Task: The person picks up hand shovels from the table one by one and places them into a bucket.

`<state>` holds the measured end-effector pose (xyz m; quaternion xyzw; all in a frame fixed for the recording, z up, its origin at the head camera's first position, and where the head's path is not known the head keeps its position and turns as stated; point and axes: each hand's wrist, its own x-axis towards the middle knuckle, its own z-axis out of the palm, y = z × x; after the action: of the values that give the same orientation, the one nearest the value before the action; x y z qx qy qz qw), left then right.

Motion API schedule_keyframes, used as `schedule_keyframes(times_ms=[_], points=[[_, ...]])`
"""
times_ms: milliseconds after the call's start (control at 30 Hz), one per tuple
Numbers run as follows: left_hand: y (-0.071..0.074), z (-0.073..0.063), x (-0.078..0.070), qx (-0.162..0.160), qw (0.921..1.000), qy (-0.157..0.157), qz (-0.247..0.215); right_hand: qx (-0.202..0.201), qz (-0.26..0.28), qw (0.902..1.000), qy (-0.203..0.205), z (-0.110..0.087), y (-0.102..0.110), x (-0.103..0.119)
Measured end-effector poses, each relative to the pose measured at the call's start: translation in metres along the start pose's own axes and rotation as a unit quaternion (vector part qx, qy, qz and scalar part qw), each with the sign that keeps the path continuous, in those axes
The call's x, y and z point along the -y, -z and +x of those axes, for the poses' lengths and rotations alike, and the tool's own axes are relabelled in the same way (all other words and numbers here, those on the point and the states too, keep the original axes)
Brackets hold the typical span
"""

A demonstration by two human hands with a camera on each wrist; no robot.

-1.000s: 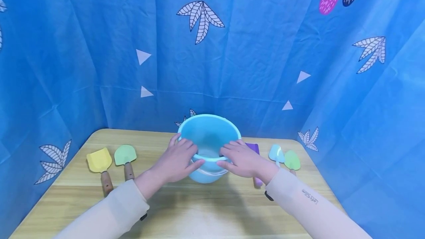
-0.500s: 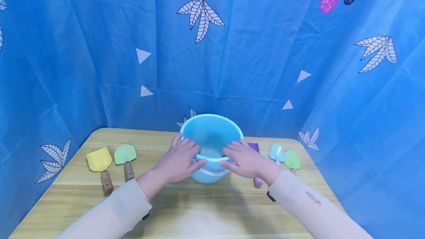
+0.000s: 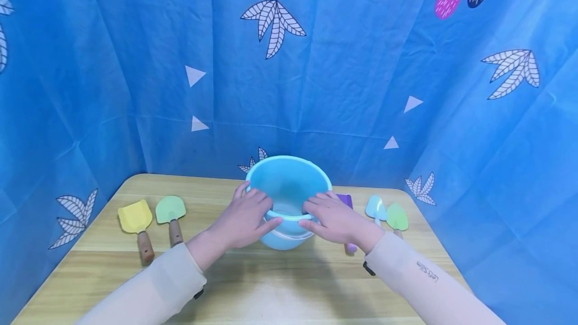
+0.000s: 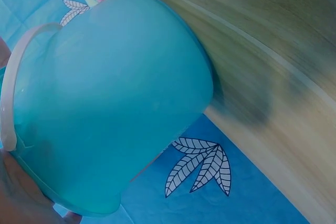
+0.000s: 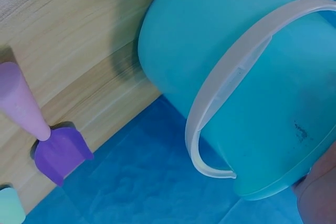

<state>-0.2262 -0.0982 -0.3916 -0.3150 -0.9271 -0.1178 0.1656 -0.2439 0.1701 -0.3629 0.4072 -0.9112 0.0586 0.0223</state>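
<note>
A light blue bucket (image 3: 289, 179) stands near the back of the wooden table, its mouth facing up and toward me. Its white handle (image 5: 231, 72) hangs down against the near side. My left hand (image 3: 241, 217) grips the rim at the near left, fingers over the edge into the mouth and thumb outside. At the near right, my right hand (image 3: 336, 217) holds the rim in the same way. The left wrist view shows the bucket's wall (image 4: 115, 93) filling much of the picture. Inside the bucket I see only its blue wall and bottom.
On the left lie a yellow shovel (image 3: 135, 217) and a green shovel (image 3: 170, 209) with brown handles. Right of the bucket are a purple shovel (image 5: 62, 155), partly behind my right hand, a light blue one (image 3: 376, 208) and a green one (image 3: 397, 217). A blue curtain (image 3: 289, 89) hangs behind.
Between one second and half a second ago, the bucket and both hands shifted slightly to the right. Since then they have stayed almost still, both hands keeping their grip on the rim.
</note>
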Motion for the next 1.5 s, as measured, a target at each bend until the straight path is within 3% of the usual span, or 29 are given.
schedule_keyframes(times_ms=[300, 667, 1500], points=[[0.003, -0.001, -0.003, 0.006, 1.0000, -0.001, 0.000, -0.014, -0.008, 0.9998, 0.012, -0.003, 0.000, 0.003], [0.004, -0.004, -0.006, 0.010, 0.9999, -0.003, 0.002, -0.001, -0.009, 1.0000, 0.004, -0.007, -0.001, 0.007], [0.006, -0.012, -0.015, -0.002, 0.9998, -0.017, 0.011, -0.011, -0.017, 0.9996, 0.019, -0.018, 0.001, 0.016]])
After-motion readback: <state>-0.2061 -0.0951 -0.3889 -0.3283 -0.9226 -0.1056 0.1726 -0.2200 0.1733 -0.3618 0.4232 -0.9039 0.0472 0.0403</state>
